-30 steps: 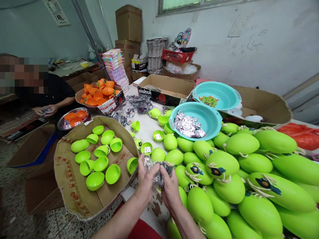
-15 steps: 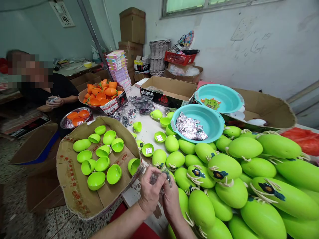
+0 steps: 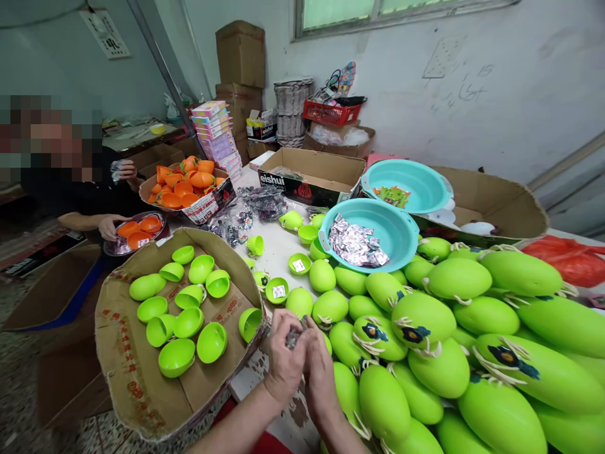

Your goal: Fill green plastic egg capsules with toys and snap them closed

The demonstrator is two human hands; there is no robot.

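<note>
The counter (image 3: 283, 252) fills the middle and right of the frame, and its right half lies under a heap of green eggs (image 3: 454, 340), many with painted eyes and pale claws. At lower left a carton (image 3: 142, 391) holds open green halves (image 3: 189, 309), cup side up. Two teal basins sit in the upper middle: the near basin (image 3: 401, 239) holds silvery packets (image 3: 354, 243), the far basin (image 3: 425, 186) a printed sheet. Behind them stands an open brown box (image 3: 326, 170).

At lower centre the two hands have closed together since half a second ago. The crinkly clear bag (image 3: 293, 335) with a dark toy inside, which a second ago was spread loose between the fingers, is now squeezed into a small wad, and only a sliver shows between the palms. The left hand (image 3: 283, 362) curls over it from the left, fingers narrow and bent around it; the right hand (image 3: 320, 372) presses flat against it from the right. Judging by this, the bag is being compacted, small enough to fit in one of the halves.

At upper left a second person has also moved: one hand (image 3: 125, 169) is now raised with a small packet, the other hand (image 3: 109, 225) rests at a metal bowl (image 3: 137, 230) of orange halves (image 3: 182, 186).
</note>
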